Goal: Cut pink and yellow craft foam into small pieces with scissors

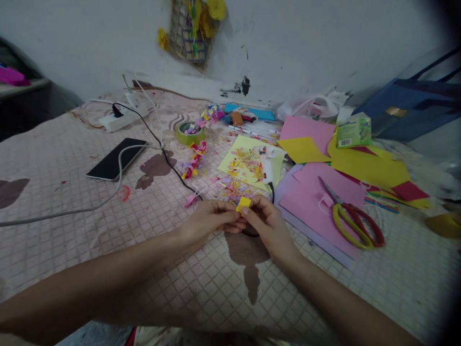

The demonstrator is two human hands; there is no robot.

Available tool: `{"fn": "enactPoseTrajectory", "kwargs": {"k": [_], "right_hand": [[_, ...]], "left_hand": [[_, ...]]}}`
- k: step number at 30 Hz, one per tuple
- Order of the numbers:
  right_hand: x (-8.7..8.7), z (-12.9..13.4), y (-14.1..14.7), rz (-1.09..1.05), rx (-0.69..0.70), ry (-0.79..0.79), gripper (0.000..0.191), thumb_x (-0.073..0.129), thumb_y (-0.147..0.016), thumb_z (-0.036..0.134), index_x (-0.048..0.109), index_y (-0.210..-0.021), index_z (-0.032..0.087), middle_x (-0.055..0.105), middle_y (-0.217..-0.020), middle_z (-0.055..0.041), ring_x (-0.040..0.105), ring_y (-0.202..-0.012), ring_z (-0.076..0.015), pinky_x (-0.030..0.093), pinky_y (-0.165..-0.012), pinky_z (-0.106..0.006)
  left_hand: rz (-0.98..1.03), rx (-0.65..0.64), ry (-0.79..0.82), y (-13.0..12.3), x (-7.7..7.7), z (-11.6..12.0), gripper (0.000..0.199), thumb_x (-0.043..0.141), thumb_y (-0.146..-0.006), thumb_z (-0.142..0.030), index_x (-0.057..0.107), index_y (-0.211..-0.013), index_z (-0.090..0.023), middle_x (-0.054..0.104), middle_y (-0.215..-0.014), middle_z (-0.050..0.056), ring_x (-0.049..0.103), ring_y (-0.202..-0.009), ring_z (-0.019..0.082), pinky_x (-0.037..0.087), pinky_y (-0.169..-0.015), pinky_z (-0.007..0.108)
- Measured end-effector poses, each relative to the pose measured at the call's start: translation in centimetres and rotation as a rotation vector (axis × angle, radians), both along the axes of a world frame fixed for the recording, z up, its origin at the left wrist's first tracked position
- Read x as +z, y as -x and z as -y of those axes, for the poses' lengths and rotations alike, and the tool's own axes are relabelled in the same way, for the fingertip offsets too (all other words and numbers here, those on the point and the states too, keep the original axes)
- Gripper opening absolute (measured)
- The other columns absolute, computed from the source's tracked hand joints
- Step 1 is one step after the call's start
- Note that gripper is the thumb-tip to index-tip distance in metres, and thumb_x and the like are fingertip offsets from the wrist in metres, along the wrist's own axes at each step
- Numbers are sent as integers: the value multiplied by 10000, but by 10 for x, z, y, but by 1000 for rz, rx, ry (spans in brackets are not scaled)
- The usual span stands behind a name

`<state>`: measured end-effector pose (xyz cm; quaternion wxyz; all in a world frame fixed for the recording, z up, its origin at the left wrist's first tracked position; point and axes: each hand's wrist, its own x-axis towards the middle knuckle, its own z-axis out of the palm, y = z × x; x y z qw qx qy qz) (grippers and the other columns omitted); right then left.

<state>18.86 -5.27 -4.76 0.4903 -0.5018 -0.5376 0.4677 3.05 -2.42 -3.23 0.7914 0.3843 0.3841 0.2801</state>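
Observation:
Between my two hands is a small folded piece of yellow paper (243,204). My left hand (212,217) pinches its left side, fingers closed. My right hand (268,223) grips its right side between thumb and fingers. Just beyond them lie many tiny paper scraps (232,190) in pink, purple and yellow. A white glue gun (266,166) rests on a pale yellow sheet (236,149) strewn with more clippings. To the right, scissors (351,223) with yellow and red handles lie on pink paper (313,206).
A phone (117,158) with a white cable lies left, near a power strip (124,117). A black cord (173,166) runs towards my hands. A green tape roll (190,133) holds small pieces. Yellow paper (367,166) and a blue bag (414,105) are at right.

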Motion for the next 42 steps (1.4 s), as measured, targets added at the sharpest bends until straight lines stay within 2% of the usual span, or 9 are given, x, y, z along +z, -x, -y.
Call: {"fn": "enactPoseTrajectory", "kwargs": {"k": [6, 11, 21, 33, 42], "right_hand": [[0, 0, 0, 27, -20, -7, 159, 587, -809, 336, 494, -753, 220, 507, -724, 13, 486, -665, -136, 419, -603, -267], [0, 1, 1, 32, -33, -7, 160, 586, -816, 329, 488, -750, 221, 493, -724, 18, 472, -658, -132, 406, -600, -264], [0, 0, 1, 36, -35, -25, 160, 589, -814, 343, 495, -757, 227, 513, -734, 12, 496, -680, -143, 426, -612, -267], [0, 0, 2, 29, -34, 3, 155, 581, -810, 316, 481, -737, 222, 484, -711, 24, 469, -648, -133, 399, -588, -266], [-3, 0, 1, 12, -9, 10, 167, 589, -818, 331, 492, -755, 211, 504, -726, 19, 482, -663, -128, 414, -604, -254]], "left_hand": [[53, 7, 75, -1, 0, 0, 227, 656, -792, -303, 705, -817, -83, 731, -796, 107, 684, -727, 159, 520, -746, 275], [96, 0, 106, -1, -1, 0, 214, 614, -831, -271, 701, -827, -75, 733, -802, 114, 688, -726, 153, 524, -747, 268], [77, 0, 76, -1, -2, 1, 251, 635, -817, -312, 695, -863, -73, 730, -825, 121, 685, -739, 155, 522, -754, 275], [65, 20, 23, -2, -3, 3, 254, 662, -786, -338, 683, -808, -86, 726, -789, 108, 681, -750, 168, 509, -786, 311], [35, 0, 17, -1, -3, 2, 204, 737, -713, -256, 689, -803, -79, 724, -790, 79, 671, -713, 129, 512, -727, 246]]}}
